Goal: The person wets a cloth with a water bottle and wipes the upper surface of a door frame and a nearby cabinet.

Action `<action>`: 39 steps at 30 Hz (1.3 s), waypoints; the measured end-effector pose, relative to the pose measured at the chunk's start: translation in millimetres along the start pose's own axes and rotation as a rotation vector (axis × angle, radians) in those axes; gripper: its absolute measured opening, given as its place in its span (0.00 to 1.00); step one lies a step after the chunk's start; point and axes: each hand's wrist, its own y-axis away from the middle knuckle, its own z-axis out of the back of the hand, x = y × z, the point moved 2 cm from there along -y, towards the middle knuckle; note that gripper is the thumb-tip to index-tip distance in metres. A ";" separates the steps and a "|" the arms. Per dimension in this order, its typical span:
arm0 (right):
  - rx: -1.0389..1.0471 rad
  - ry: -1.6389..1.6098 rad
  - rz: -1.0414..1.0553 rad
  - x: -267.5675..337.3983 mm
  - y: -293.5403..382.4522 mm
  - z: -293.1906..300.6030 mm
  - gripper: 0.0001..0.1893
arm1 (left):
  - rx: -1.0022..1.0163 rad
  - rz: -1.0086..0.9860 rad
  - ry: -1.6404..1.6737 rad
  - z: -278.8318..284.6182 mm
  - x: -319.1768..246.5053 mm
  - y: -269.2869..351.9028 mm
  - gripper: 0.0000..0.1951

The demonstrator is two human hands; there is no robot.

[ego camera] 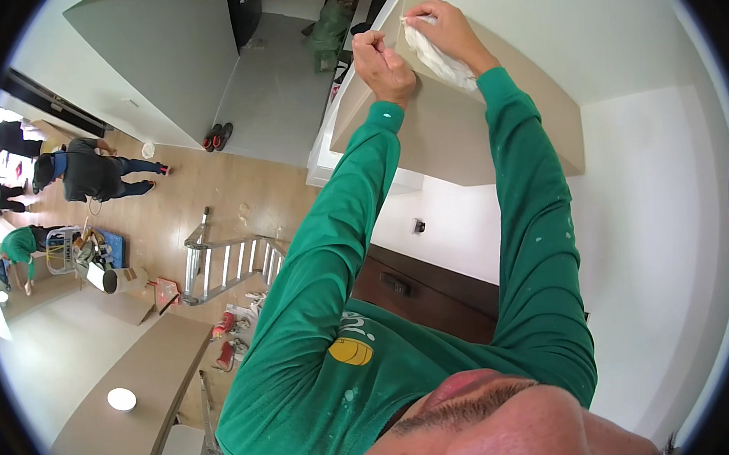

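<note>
Both my arms reach out in green sleeves with pale spots. My right hand (444,32) pinches a crumpled white cloth or soft sheet (436,57), which hangs along the palm towards the wrist. It lies against a beige panel (449,124) with a bend or edge in it. Just left of it, my left hand (386,69) has its fingers curled in, with the wrist close to the same panel. Whether anything small is inside those fingers is hidden.
An aluminium ladder (227,265) stands on the wood floor at left. Several people, one in a dark shirt (92,170), are beyond it. Shoes (217,137) and a green bag (333,28) lie on the floor. A white bucket (126,280) and red items (224,326) are lower left.
</note>
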 end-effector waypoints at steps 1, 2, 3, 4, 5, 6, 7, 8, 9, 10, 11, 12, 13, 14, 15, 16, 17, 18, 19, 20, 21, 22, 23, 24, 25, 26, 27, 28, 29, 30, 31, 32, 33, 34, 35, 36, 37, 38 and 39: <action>0.033 -0.022 0.009 2.4 6.4 -2.1 0.11 | -0.013 -0.011 -0.009 -0.1 2.4 3.7 0.15; 0.066 -0.044 0.018 5.5 13.0 -4.9 0.11 | -0.025 -0.021 -0.019 0.2 4.2 7.7 0.15; 0.090 -0.061 0.020 4.6 16.2 -5.8 0.11 | -0.030 -0.031 -0.019 -2.0 4.3 9.3 0.15; 0.078 -0.056 0.022 2.3 16.5 -6.2 0.11 | -0.030 -0.034 -0.019 -3.8 4.9 10.1 0.15; 0.066 -0.052 0.024 1.0 16.7 -6.8 0.11 | -0.030 -0.038 -0.020 -5.2 5.9 10.1 0.15; 0.054 -0.053 0.027 2.6 16.8 -7.8 0.11 | -0.027 -0.044 -0.025 -5.3 6.1 10.3 0.15; 0.036 -0.040 0.022 4.1 17.2 -8.6 0.11 | -0.026 -0.044 -0.024 -5.6 5.9 10.8 0.15; 0.018 -0.028 0.016 5.8 17.8 -9.2 0.11 | -0.026 -0.043 -0.024 -5.9 5.9 10.8 0.15; 0.002 -0.015 0.012 7.5 19.2 -9.2 0.11 | -0.028 -0.043 -0.024 -6.7 6.3 12.6 0.14; 0.008 -0.005 0.018 8.7 20.2 -9.8 0.11 | -0.029 -0.044 -0.027 -7.4 6.7 14.2 0.14; 0.014 0.005 0.025 9.6 21.1 -10.5 0.11 | -0.031 -0.046 -0.030 -7.9 7.1 15.6 0.14; 0.015 0.016 0.029 9.5 20.2 -12.4 0.11 | -0.028 -0.049 -0.029 -8.0 9.7 15.0 0.14; 0.016 0.020 0.029 8.3 19.3 -14.2 0.11 | -0.024 -0.045 -0.035 -7.8 12.2 14.4 0.15; 0.017 0.024 0.028 7.1 18.3 -15.8 0.11 | -0.021 -0.041 -0.041 -7.3 14.4 13.9 0.15; 0.019 0.029 0.032 7.4 17.9 -16.2 0.11 | -0.021 -0.039 -0.048 -7.2 15.9 14.2 0.15; 0.027 0.040 0.016 7.6 17.9 -16.8 0.11 | -0.023 -0.048 -0.046 -6.6 16.6 14.8 0.15; 0.035 0.050 0.000 8.0 18.3 -17.3 0.11 | -0.025 -0.056 -0.044 -5.8 16.8 15.9 0.15; 0.043 0.062 -0.021 8.4 20.0 -17.7 0.11 | -0.025 -0.061 -0.040 -5.1 15.6 16.9 0.15; 0.037 0.055 -0.017 9.1 21.2 -17.7 0.11 | -0.024 -0.056 -0.035 -4.7 14.9 17.4 0.15; 0.031 0.047 -0.012 9.7 22.3 -17.6 0.11 | -0.022 -0.051 -0.030 -4.2 14.0 17.7 0.15; 0.024 0.036 -0.004 14.2 20.8 -18.1 0.11 | -0.020 -0.051 -0.028 -3.5 15.1 16.2 0.15; 0.048 0.035 -0.004 18.6 22.8 -18.2 0.10 | -0.020 -0.056 -0.032 -2.6 15.2 15.8 0.15; 0.072 0.035 -0.004 23.5 27.9 -17.7 0.10 | -0.020 -0.061 -0.037 -1.2 14.7 16.1 0.15; 0.097 0.040 -0.005 29.8 34.1 -16.5 0.10 | -0.023 -0.064 -0.038 -0.8 13.1 17.5 0.15; 0.104 0.020 -0.003 34.9 39.9 -16.8 0.09 | -0.019 -0.048 -0.037 0.2 12.2 18.3 0.15; 0.113 -0.001 0.000 39.7 45.3 -17.9 0.09 | -0.016 -0.032 -0.038 2.1 11.6 18.9 0.15; 0.121 -0.021 0.006 42.1 49.8 -17.9 0.08 | -0.015 -0.019 -0.038 3.0 10.2 20.7 0.15; 0.104 -0.020 0.009 41.3 52.8 -17.4 0.08 | -0.014 -0.022 -0.033 3.8 8.1 22.9 0.15; 0.087 -0.020 0.014 38.2 55.7 -17.8 0.08 | -0.015 -0.026 -0.029 5.3 6.1 25.0 0.15; 0.068 -0.020 0.016 35.9 54.3 -17.2 0.08 | -0.013 -0.029 -0.023 5.6 4.5 22.0 0.16; -0.020 0.018 0.025 24.1 54.0 -16.3 0.09 | -0.008 -0.029 -0.017 4.5 0.6 23.2 0.16; -0.108 0.056 0.035 8.7 49.7 -15.9 0.09 | -0.004 -0.028 -0.011 3.2 -3.4 24.3 0.16; -0.193 0.087 0.046 5.7 46.6 -14.9 0.10 | 0.000 -0.028 -0.013 4.7 -6.3 26.3 0.16; -0.197 0.075 0.021 1.7 45.1 -13.7 0.10 | 0.003 -0.036 -0.012 5.6 -9.3 28.0 0.16; -0.202 0.063 -0.005 -2.5 43.7 -11.8 0.10 | 0.007 -0.043 -0.011 5.9 -12.3 29.5 0.16; -0.203 0.046 -0.034 0.6 41.8 -13.4 0.10 | 0.012 -0.047 -0.016 9.2 -12.9 29.7 0.16; -0.182 0.053 -0.024 4.3 41.0 -13.9 0.10 | 0.005 -0.050 -0.008 11.0 -13.0 28.5 0.15; -0.163 0.060 -0.014 7.7 40.7 -13.0 0.10 | -0.002 -0.053 0.000 11.2 -12.6 26.1 0.15; -0.143 0.066 -0.007 13.9 41.6 -12.6 0.10 | -0.005 -0.054 0.008 12.8 -12.8 23.9 0.15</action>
